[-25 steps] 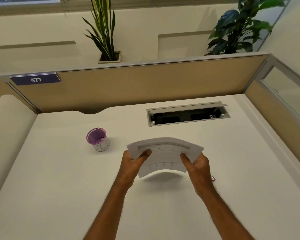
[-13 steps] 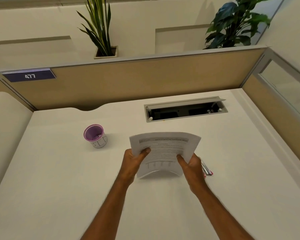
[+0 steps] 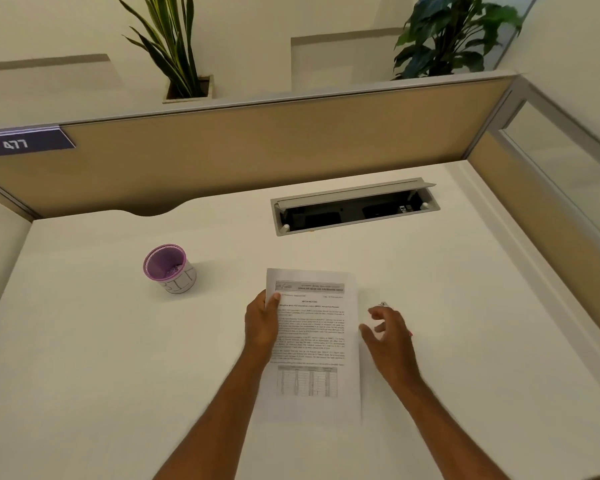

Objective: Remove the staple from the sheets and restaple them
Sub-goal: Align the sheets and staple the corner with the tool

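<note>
The printed sheets (image 3: pixel 314 344) lie flat on the white desk (image 3: pixel 101 358), text facing up. My left hand (image 3: pixel 262 323) rests on their upper left edge, with the thumb pressing the paper. My right hand (image 3: pixel 388 336) hovers just right of the sheets, fingers apart and holding nothing. A small tool with a metal tip and a pink part (image 3: pixel 384 305) lies under my right hand, mostly hidden. The staple itself is too small to make out.
A purple-rimmed cup (image 3: pixel 169 268) stands on the desk left of the sheets. An open cable tray (image 3: pixel 355 209) is set into the desk at the back. Tan partition walls (image 3: pixel 257 150) close the desk at the back and right.
The sheets were held up and curved in both hands; now they lie flat on the desk. My right hand has let go and moved right, toward the small tool.
</note>
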Action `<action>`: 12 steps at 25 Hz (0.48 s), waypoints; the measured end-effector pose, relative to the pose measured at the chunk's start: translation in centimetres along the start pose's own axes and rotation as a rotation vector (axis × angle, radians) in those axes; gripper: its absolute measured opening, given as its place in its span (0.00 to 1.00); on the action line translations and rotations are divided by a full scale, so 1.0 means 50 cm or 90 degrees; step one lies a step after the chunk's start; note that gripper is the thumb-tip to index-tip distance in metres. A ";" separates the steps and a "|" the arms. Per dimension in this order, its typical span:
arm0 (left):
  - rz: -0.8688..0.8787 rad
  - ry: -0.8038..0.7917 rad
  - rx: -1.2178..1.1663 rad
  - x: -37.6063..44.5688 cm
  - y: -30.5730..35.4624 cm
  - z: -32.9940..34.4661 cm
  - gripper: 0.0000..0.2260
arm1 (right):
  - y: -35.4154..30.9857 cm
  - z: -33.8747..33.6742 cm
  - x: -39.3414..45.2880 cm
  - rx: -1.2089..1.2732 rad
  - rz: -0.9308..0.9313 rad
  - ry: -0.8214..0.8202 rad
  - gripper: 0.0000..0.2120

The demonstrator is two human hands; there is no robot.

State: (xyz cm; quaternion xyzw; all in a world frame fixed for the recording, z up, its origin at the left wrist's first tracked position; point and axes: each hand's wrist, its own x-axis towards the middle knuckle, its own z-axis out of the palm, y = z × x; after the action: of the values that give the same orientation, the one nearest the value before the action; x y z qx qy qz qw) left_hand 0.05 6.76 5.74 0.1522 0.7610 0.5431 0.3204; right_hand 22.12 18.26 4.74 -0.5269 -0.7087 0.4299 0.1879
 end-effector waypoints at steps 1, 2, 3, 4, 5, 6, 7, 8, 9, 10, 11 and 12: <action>-0.008 -0.010 0.014 0.001 -0.017 0.003 0.14 | 0.025 -0.009 0.001 -0.063 -0.014 0.060 0.19; -0.014 -0.021 0.024 0.002 -0.033 0.003 0.14 | 0.049 -0.018 0.003 -0.118 -0.007 0.103 0.23; -0.018 -0.029 0.028 0.003 -0.048 0.004 0.15 | 0.070 -0.026 0.006 -0.156 0.017 0.126 0.25; -0.022 -0.035 0.028 0.003 -0.059 0.003 0.15 | 0.089 -0.031 0.009 -0.181 0.043 0.132 0.27; -0.026 -0.038 0.026 0.002 -0.068 0.002 0.15 | 0.105 -0.033 0.012 -0.195 0.058 0.124 0.27; -0.031 -0.040 0.024 0.001 -0.073 0.000 0.15 | 0.118 -0.034 0.015 -0.200 0.061 0.111 0.25; -0.036 -0.041 0.019 0.001 -0.075 -0.001 0.14 | 0.126 -0.035 0.019 -0.198 0.060 0.102 0.22; -0.040 -0.042 0.012 0.001 -0.076 -0.002 0.14 | 0.130 -0.036 0.023 -0.187 0.059 0.098 0.19; -0.042 -0.042 0.005 0.002 -0.076 -0.002 0.14 | 0.129 -0.038 0.027 -0.173 0.059 0.096 0.16; -0.041 -0.042 -0.004 0.001 -0.075 -0.002 0.14 | 0.124 -0.040 0.030 -0.152 0.059 0.097 0.14; -0.039 -0.039 -0.011 0.001 -0.073 -0.002 0.14 | 0.113 -0.041 0.032 -0.127 0.055 0.100 0.14; -0.038 -0.035 -0.014 0.000 -0.071 -0.002 0.15 | 0.097 -0.042 0.034 -0.094 0.045 0.105 0.14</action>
State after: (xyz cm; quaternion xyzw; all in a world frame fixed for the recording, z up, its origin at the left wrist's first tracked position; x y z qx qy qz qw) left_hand 0.40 5.43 2.48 0.1407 0.7505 0.5371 0.3586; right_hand 25.83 21.03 1.65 -0.5975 -0.7017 0.3380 0.1906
